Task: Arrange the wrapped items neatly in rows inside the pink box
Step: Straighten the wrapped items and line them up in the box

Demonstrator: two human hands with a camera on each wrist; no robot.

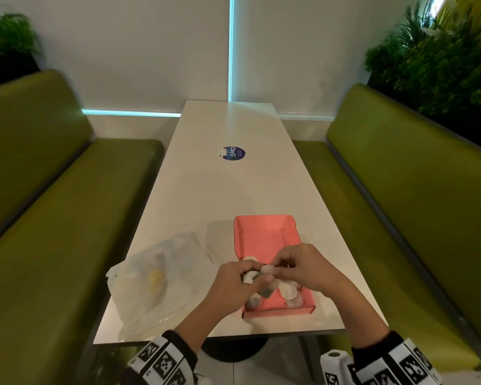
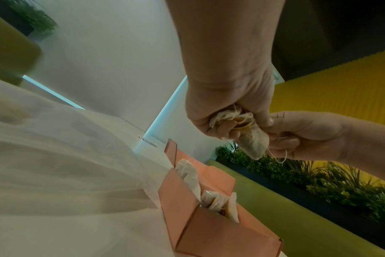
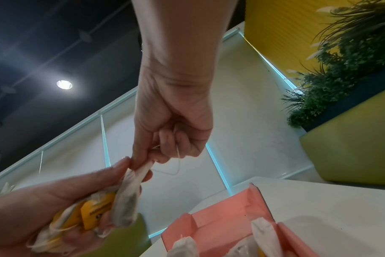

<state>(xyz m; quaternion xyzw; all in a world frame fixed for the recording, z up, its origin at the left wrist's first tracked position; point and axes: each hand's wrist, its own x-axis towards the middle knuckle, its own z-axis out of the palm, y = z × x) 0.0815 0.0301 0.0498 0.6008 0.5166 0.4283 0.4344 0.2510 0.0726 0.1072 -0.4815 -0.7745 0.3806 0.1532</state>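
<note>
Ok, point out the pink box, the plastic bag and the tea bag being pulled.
pink box (image 1: 264,232), head view, bare floor.
plastic bag (image 1: 161,276), head view, middle.
tea bag (image 2: 254,142), left wrist view, pouch body.

The left grip (image 2: 226,111) was curled around a bunch of wrapped items (image 2: 231,118), their white strings and a bit of yellow showing between the fingers. One wrapped item (image 2: 254,144) hung out below the grip, and the right grip (image 2: 308,135) pinched it from the right side, a thin string (image 2: 280,157) looping down beneath. Below both grips stood the pink box (image 2: 187,208) on the white desk (image 2: 55,234), with more wrapped items (image 2: 218,201) inside, leaning against its wall. A pale plastic bag (image 2: 55,156) lay to the left of the box.
</note>
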